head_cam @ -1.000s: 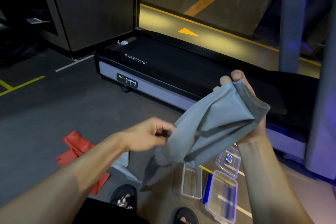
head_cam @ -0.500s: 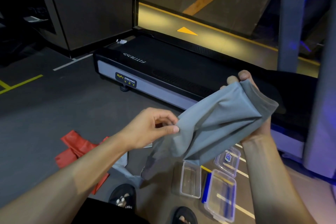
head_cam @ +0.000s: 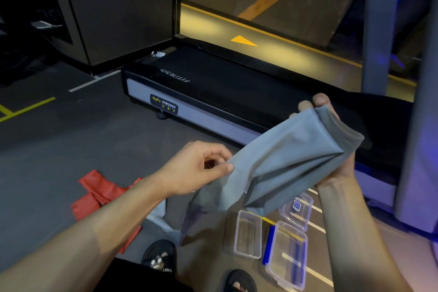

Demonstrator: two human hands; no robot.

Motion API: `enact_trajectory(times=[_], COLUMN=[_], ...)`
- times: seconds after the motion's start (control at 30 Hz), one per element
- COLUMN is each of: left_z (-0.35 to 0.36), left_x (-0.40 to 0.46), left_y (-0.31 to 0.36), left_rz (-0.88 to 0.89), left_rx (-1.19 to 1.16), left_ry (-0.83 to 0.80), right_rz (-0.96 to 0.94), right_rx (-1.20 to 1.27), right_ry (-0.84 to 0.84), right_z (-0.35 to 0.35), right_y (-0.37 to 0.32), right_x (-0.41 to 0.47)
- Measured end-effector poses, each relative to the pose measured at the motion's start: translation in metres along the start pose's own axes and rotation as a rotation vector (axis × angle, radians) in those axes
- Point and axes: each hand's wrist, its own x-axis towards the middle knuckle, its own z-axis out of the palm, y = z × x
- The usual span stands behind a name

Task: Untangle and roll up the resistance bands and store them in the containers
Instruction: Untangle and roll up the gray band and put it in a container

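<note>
A wide grey resistance band [head_cam: 282, 161] is held up in the air between both hands. My right hand [head_cam: 331, 166] grips its upper right end, with the band wrapped over the fingers. My left hand [head_cam: 196, 168] pinches the band's left edge between thumb and fingers, and the loose tail hangs down below it. A red band [head_cam: 94, 194] lies crumpled on the floor at the left, partly hidden by my left forearm. Three clear plastic containers sit on the floor below the band: a small open one [head_cam: 247, 234], one with a blue-clipped lid [head_cam: 286, 256], and one with a label [head_cam: 296, 211].
A black treadmill deck [head_cam: 213, 87] lies across the floor just beyond my hands. A pale piece of band or cloth [head_cam: 161, 218] lies by my sandalled feet [head_cam: 158, 256]. A grey pillar [head_cam: 417, 149] stands at the right. Yellow lines mark the dark floor.
My left hand has slid along the grey band's edge and risen slightly, pinching it nearer the right hand. The right hand holds its end almost still.
</note>
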Motion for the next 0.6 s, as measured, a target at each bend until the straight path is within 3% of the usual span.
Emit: enact_trajectory(times=[0.2, 0.6], left_z=[-0.002, -0.012], left_x=[-0.001, -0.001], left_y=[0.000, -0.001], left_rz=[-0.039, -0.045], left_rx=[-0.041, 0.039], left_ry=[0.014, -0.013], right_rz=[-0.016, -0.013], right_rx=[0.034, -0.042], right_ry=[-0.050, 0.010], right_z=[-0.004, -0.007], right_y=[-0.001, -0.001], right_x=[0.001, -0.002])
